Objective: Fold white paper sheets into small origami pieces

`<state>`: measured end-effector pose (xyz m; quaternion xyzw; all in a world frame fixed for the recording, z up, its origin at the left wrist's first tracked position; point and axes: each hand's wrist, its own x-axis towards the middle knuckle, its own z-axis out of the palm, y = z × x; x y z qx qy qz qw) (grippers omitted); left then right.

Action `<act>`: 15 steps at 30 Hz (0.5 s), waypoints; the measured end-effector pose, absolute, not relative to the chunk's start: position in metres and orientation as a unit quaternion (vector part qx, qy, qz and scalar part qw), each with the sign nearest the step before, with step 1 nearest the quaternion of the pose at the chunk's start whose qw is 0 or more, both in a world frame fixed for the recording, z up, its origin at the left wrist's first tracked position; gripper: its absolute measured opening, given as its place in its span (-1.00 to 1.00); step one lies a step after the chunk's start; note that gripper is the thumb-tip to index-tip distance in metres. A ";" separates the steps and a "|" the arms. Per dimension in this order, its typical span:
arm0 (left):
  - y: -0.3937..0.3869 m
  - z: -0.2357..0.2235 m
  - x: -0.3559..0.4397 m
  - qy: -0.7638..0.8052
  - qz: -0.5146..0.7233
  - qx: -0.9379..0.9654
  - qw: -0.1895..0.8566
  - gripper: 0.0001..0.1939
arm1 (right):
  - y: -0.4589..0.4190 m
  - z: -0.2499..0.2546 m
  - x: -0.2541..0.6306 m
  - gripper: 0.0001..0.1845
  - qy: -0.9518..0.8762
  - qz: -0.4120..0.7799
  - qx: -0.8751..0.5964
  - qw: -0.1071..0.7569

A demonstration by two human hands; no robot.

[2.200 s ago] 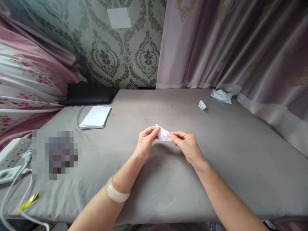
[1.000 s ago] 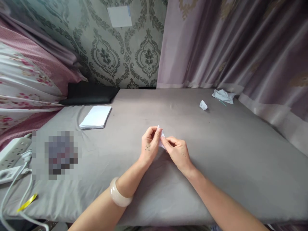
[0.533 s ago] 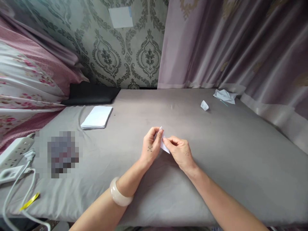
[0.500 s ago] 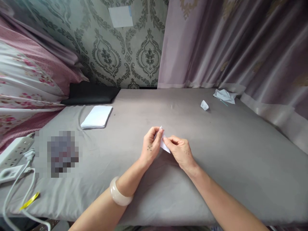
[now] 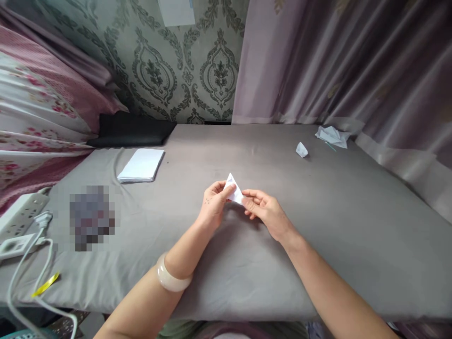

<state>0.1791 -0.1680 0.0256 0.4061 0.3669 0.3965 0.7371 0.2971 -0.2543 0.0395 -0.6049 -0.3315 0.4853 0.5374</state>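
Note:
A small piece of folded white paper (image 5: 233, 192), roughly triangular with a point at the top, is held above the grey cloth between both hands. My left hand (image 5: 213, 201) pinches its left side, the thumb lying across the front face. At its lower right corner, my right hand (image 5: 266, 210) grips the paper between thumb and index finger, the other fingers curled beneath. A pale bangle (image 5: 173, 277) circles my left forearm. The back of the paper and the fingertips behind it are hidden.
A stack of white paper (image 5: 141, 165) lies at the left, near a black item (image 5: 132, 129). A small folded paper piece (image 5: 301, 149) and crumpled white papers (image 5: 333, 136) rest at the back right. A power strip (image 5: 23, 214) with white cables is at the left edge; a blurred patch lies beside it.
The folded paper has turned so its flat face shows, and both hands have shifted slightly. My right hand has moved to its lower right corner. The camera view has tilted down a little.

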 end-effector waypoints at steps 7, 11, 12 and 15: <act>-0.170 0.026 0.180 0.353 0.396 0.434 0.729 -0.71 | -0.252 0.032 0.294 -0.59 -0.330 0.415 -0.624 0.574; -0.173 0.028 0.181 0.355 0.392 0.445 0.723 -0.71 | -0.251 0.027 0.296 -0.60 -0.359 0.392 -0.636 0.559; -0.173 0.029 0.181 0.357 0.393 0.449 0.718 -0.72 | -0.251 0.026 0.296 -0.60 -0.373 0.379 -0.641 0.553; -0.176 0.030 0.182 0.353 0.388 0.466 0.712 -0.74 | -0.250 0.023 0.297 -0.63 -0.407 0.311 -0.655 0.555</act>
